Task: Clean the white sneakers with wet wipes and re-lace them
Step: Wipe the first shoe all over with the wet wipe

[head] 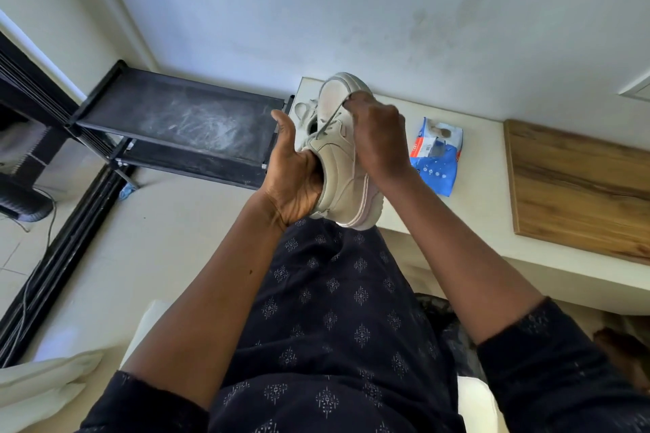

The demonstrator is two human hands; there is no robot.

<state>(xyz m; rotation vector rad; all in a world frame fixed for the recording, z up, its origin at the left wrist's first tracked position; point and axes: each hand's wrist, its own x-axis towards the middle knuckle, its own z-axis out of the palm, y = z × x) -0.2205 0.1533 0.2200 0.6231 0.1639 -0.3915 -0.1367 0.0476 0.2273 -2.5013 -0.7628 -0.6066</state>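
Soft, even daylight, faint shadows, no glare; wide-angle bending curves the edges, and focus is slightly soft throughout.

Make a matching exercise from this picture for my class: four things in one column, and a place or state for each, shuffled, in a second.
Things
1. white lace-up sneaker
2. thin pale shoelace
3. blue plastic wipe packet
4. black dusty shelf rack

Places or states
a. lies on the white counter
b. pinched by the right hand
c. stands on the floor
d. gripped by the left hand

Pairs: 1-d, 2-b, 3-a, 4-c
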